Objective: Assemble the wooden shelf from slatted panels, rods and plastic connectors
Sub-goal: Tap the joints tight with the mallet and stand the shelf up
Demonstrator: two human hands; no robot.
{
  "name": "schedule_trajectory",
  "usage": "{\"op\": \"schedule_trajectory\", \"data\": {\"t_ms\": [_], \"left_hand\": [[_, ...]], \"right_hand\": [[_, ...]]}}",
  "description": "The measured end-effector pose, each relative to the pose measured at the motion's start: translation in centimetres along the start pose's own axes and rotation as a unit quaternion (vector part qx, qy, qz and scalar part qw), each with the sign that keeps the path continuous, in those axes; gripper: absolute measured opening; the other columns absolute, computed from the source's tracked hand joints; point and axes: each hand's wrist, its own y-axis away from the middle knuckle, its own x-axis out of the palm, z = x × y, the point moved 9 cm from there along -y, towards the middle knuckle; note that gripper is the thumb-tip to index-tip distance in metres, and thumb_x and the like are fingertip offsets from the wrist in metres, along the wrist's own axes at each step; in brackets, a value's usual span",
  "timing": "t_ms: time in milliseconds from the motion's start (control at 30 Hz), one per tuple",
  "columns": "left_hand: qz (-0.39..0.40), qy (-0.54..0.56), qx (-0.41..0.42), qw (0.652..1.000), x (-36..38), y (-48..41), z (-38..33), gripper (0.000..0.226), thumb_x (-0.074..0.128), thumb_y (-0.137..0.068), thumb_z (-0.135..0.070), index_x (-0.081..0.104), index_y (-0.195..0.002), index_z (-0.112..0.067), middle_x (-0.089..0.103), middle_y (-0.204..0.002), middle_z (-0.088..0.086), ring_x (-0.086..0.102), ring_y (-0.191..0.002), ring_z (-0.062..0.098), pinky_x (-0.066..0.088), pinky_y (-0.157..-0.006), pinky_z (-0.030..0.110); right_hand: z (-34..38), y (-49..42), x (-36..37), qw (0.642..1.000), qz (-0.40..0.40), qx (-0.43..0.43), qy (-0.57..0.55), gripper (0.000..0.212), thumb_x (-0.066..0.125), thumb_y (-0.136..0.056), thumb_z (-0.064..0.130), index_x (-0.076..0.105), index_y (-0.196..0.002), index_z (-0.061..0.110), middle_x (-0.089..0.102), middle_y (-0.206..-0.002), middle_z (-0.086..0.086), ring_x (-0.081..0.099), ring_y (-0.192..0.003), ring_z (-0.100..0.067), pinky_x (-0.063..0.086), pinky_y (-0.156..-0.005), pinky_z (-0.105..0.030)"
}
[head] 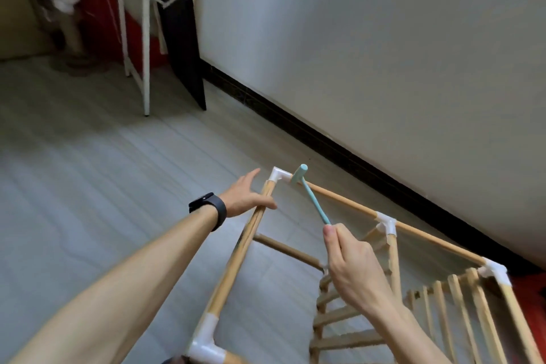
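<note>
Hammer (313, 201) at far connector (279, 175)
Left hand (246, 197) grips rod (236, 257); right hand (353, 270) holds hammer; skewed blow may crack plastic

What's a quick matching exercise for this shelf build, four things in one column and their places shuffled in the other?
Column one:
1 left hand
2 right hand
3 hammer head
4 black watch

Column two:
A by the white corner connector
B on the left wrist
C thumb across a wooden rod
D pinching the light blue hammer handle

Pairs: 1-C, 2-D, 3-A, 4-B.
</note>
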Motion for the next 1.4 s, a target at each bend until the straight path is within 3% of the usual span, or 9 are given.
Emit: {"op": "schedule_trajectory", "data": {"t_ms": [367, 500, 633, 733, 833, 967, 1067, 1267, 1400], "left_hand": [[0.074, 0.155, 0.010, 0.985, 2.4, -3.1, 0.0, 0.073, 0.067, -0.057, -0.024, 0.043, -0.124, -0.007, 0.048, -0.090, 0.003, 0.049, -0.076, 0.013, 0.045, -0.067, 0.019], [0.037, 0.195, 0.014, 0.980, 2.4, -3.3, 0.8, 0.078, 0.072, -0.045, -0.031, 0.048, -0.117, -0.012, 0.053, -0.086, 0.001, 0.053, -0.073, 0.014, 0.047, -0.072, 0.029], [0.025, 0.200, 0.011, 0.979, 2.1, -3.1, 1.2, 0.075, 0.072, -0.044, -0.035, 0.050, -0.114, -0.016, 0.055, -0.084, 0.000, 0.055, -0.074, 0.016, 0.048, -0.075, 0.036], [0.019, 0.203, 0.016, 0.979, 2.0, -3.0, 1.1, 0.077, 0.072, -0.043, -0.037, 0.050, -0.114, -0.017, 0.056, -0.084, 0.000, 0.055, -0.074, 0.016, 0.049, -0.076, 0.038], [0.010, 0.206, 0.011, 0.978, 2.1, -3.0, 1.3, 0.073, 0.072, -0.044, -0.037, 0.051, -0.112, -0.020, 0.057, -0.083, 0.000, 0.055, -0.074, 0.017, 0.050, -0.078, 0.042], [0.005, 0.225, 0.016, 0.974, 2.2, -2.7, 1.4, 0.070, 0.072, -0.044, -0.036, 0.052, -0.109, -0.021, 0.056, -0.080, -0.002, 0.054, -0.074, 0.016, 0.048, -0.074, 0.038], [-0.012, 0.259, 0.023, 0.965, 2.4, -2.9, 1.5, 0.068, 0.070, -0.045, -0.036, 0.053, -0.109, -0.021, 0.056, -0.084, 0.000, 0.053, -0.079, 0.018, 0.049, -0.078, 0.041], [-0.011, 0.229, 0.017, 0.973, 1.9, -2.3, 1.1, 0.082, 0.071, -0.044, -0.049, 0.052, -0.120, -0.025, 0.058, -0.106, 0.000, 0.056, -0.096, 0.019, 0.049, -0.094, 0.044], [-0.043, 0.068, 0.033, 0.996, 0.5, 0.2, 0.1, 0.092, 0.073, -0.078, -0.059, 0.025, -0.152, -0.034, 0.038, -0.153, 0.001, 0.042, -0.135, 0.022, 0.036, -0.106, 0.039]], "right_hand": [[2.5, -5.5, 1.3, 0.999, -0.035, -0.036, 0.015, 0.036, 0.032, -0.105, 0.040, 0.047, -0.078, 0.023, 0.043, -0.050, 0.002, 0.037, -0.041, -0.013, 0.034, -0.043, -0.041], [4.6, -4.4, -1.6, 0.972, -0.204, -0.111, -0.035, 0.035, 0.026, -0.108, 0.022, 0.043, -0.080, 0.014, 0.039, -0.050, 0.003, 0.045, -0.043, -0.017, 0.030, -0.034, -0.021], [2.1, -6.0, 3.0, 0.992, 0.008, -0.002, 0.127, 0.036, 0.024, -0.107, 0.039, 0.043, -0.081, 0.023, 0.052, -0.055, 0.001, 0.052, -0.046, -0.013, 0.042, -0.044, -0.030], [3.5, -5.6, 0.5, 0.989, -0.125, -0.060, 0.047, 0.031, 0.027, -0.106, 0.035, 0.044, -0.085, 0.019, 0.046, -0.052, 0.002, 0.052, -0.044, -0.013, 0.036, -0.036, -0.020], [2.4, -5.6, 2.9, 0.991, -0.023, 0.009, 0.133, 0.034, 0.024, -0.106, 0.042, 0.044, -0.085, 0.023, 0.055, -0.056, -0.001, 0.054, -0.046, -0.018, 0.048, -0.044, -0.035], [2.5, -5.7, 2.2, 0.996, -0.078, -0.008, 0.051, 0.033, 0.025, -0.105, 0.043, 0.044, -0.083, 0.026, 0.051, -0.052, 0.001, 0.050, -0.040, -0.013, 0.041, -0.037, -0.029], [0.4, -5.1, 4.5, 0.992, 0.032, 0.056, 0.106, 0.038, 0.027, -0.106, 0.042, 0.049, -0.085, 0.019, 0.057, -0.060, -0.002, 0.052, -0.047, -0.016, 0.047, -0.046, -0.038], [-3.5, 2.3, -0.8, 0.986, -0.107, 0.100, 0.082, 0.037, 0.027, -0.104, 0.038, 0.051, -0.084, 0.018, 0.052, -0.055, -0.003, 0.056, -0.046, -0.014, 0.044, -0.038, -0.026], [-7.6, 9.5, -2.3, 0.973, -0.113, 0.154, 0.130, 0.044, 0.019, -0.096, 0.052, 0.054, -0.083, 0.029, 0.057, -0.077, 0.007, 0.055, -0.076, -0.009, 0.050, -0.064, -0.031]]}}
